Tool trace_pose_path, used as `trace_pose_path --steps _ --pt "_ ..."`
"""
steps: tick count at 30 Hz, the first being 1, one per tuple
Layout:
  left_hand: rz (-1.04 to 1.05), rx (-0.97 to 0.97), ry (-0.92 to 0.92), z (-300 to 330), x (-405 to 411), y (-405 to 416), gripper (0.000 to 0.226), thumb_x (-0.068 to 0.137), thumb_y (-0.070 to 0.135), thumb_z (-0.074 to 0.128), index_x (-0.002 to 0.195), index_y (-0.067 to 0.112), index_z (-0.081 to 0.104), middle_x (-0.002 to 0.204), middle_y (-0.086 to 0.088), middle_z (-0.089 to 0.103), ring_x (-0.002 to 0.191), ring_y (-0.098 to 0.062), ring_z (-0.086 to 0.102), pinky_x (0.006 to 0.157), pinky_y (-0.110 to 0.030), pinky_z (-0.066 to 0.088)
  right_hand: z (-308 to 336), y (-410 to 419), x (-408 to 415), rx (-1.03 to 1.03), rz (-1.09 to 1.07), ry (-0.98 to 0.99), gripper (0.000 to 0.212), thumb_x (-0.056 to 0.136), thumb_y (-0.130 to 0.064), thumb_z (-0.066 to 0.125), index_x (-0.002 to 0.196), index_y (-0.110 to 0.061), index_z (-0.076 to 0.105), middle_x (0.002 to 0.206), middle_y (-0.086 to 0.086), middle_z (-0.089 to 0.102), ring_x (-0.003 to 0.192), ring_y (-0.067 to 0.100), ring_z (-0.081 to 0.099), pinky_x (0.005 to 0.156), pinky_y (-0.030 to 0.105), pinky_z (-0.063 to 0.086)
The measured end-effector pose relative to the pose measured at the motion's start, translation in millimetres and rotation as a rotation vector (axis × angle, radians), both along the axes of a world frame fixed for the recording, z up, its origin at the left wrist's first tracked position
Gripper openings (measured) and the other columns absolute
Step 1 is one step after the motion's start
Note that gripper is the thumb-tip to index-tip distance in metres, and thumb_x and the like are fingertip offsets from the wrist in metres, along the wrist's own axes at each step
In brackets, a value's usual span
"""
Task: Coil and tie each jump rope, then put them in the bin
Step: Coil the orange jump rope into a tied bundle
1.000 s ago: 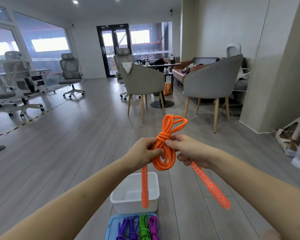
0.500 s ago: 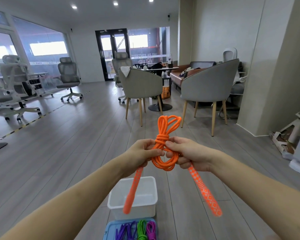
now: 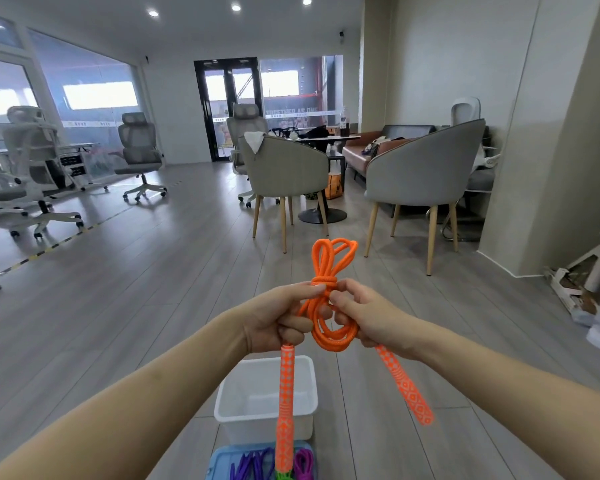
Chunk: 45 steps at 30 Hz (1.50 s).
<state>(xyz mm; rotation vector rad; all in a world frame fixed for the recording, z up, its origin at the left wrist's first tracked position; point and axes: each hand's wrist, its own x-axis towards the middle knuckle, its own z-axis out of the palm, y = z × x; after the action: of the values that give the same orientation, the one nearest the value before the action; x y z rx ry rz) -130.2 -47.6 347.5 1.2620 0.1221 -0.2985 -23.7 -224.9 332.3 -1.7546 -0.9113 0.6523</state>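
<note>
I hold an orange jump rope (image 3: pixel 329 271) coiled and knotted in front of me, above the floor. My left hand (image 3: pixel 278 320) grips the coil just below the knot on its left side. My right hand (image 3: pixel 368 317) pinches the coil on the right. Loops stick up above the knot and a bundle hangs below it. Two patterned orange handles dangle down, one (image 3: pixel 286 403) straight below my left hand, one (image 3: pixel 404 384) slanting right. A white bin (image 3: pixel 229 407) stands on the floor beneath. Purple, green and magenta ropes (image 3: pixel 303 462) lie in a blue tray (image 3: pixel 219 462) nearer to me.
Two grey armchairs (image 3: pixel 284 174) with wooden legs stand ahead around a dark round table (image 3: pixel 326 140). Office chairs (image 3: pixel 139 150) sit at the left by the windows. A wall corner and white frame parts (image 3: pixel 575 282) lie on the right. Grey plank floor lies all around the bin.
The knot has been pulled tighter and the coil sits slightly lower. The left handle swung back to hang straight down. My head tilted, so the room shifted a little.
</note>
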Motion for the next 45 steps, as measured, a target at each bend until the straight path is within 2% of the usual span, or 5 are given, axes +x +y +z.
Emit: trace_pose_path --steps 18,30,36,39,45 --pt "0.02 0.813 -0.24 20.9 9.2 -5.4 0.042 0.101 0.065 0.042 0.124 0.037 0.063 0.067 0.006 0.043 0.057 -0.008 0.034 0.053 -0.024 0.029 36.2 -16.8 21.3 -0.002 0.139 -0.121 0.034 0.106 -0.051 0.047 0.131 -0.033 0.059 0.068 0.003 0.06 0.051 0.013 0.04 0.046 0.025 0.028" --pt "0.129 0.728 -0.242 12.7 8.5 -11.7 0.054 0.096 0.069 0.047 0.12 0.024 0.067 0.066 0.005 0.042 0.056 -0.009 0.031 0.054 -0.026 0.025 32.1 -20.1 19.0 0.006 0.191 0.001 0.037 0.102 -0.052 0.055 0.127 -0.026 0.059 0.069 0.001 0.052 0.052 0.011 0.035 0.047 0.025 0.026" --pt "0.176 0.722 -0.247 11.0 6.4 -20.1 0.048 0.1 0.064 0.043 0.116 0.025 0.066 0.065 0.007 0.044 0.054 -0.007 0.033 0.052 -0.021 0.028 21.4 -8.6 10.5 -0.005 -0.073 -0.298 0.025 0.088 -0.029 0.077 0.108 -0.022 0.064 0.085 0.005 0.074 0.068 0.013 0.069 0.064 0.034 0.06" --pt "0.195 0.721 -0.244 11.9 7.7 -23.9 0.048 0.101 0.062 0.043 0.121 0.025 0.066 0.065 0.006 0.043 0.055 -0.008 0.033 0.053 -0.022 0.029 13.4 -5.7 9.2 0.02 -0.188 -0.457 0.01 0.09 -0.028 0.072 0.096 -0.027 0.065 0.073 -0.001 0.069 0.057 0.004 0.062 0.055 0.024 0.051" --pt "0.247 0.707 -0.257 10.5 12.3 -31.1 0.049 0.101 0.058 0.044 0.123 0.019 0.064 0.062 0.005 0.042 0.052 -0.008 0.034 0.05 -0.019 0.033 12.0 -6.3 14.2 0.031 -0.234 -0.473 0.005 0.092 -0.029 0.069 0.092 -0.032 0.065 0.076 0.006 0.071 0.062 0.014 0.064 0.062 0.036 0.058"
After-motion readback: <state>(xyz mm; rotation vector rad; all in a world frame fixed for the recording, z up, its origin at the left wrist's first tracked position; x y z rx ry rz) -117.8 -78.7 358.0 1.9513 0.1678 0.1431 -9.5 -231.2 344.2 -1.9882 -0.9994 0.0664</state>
